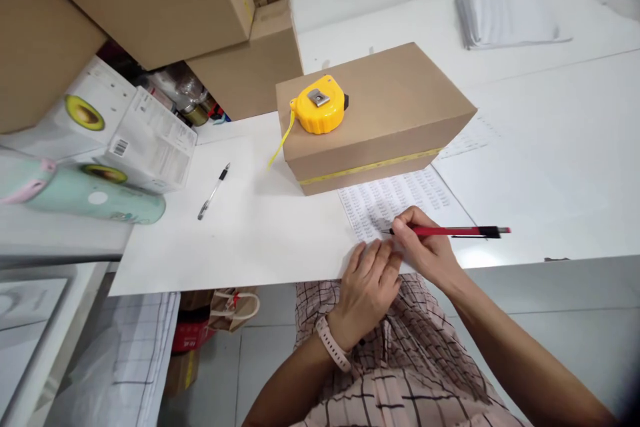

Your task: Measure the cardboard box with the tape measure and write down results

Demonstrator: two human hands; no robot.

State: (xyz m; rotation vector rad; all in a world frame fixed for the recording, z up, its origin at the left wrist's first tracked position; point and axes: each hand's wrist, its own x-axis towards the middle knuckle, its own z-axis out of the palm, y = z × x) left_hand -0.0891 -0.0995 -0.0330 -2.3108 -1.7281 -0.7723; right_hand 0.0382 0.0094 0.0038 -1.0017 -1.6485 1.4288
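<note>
A red and black pen [445, 231] is held in my right hand [425, 243], fingers closed round it near its tip. The tip points at a printed sheet [365, 207] covered in columns of small text. My left hand [367, 287] lies with fingers stretched out at the sheet's near edge, holding nothing. Behind the sheet a cardboard box [380, 107] rests on its far part, with yellow measuring tape along the front side. On top of the box sits a yellow tape measure [320, 107], its tape end hanging over the left edge.
A second pen [214, 192] lies on the white table [250, 233]. To the left are a mint green bottle [110, 197], avocado-printed boxes [150, 140] and stacked cardboard boxes [250, 67]. A pile of papers [515, 17] lies at the back right. The table's front edge is close to my body.
</note>
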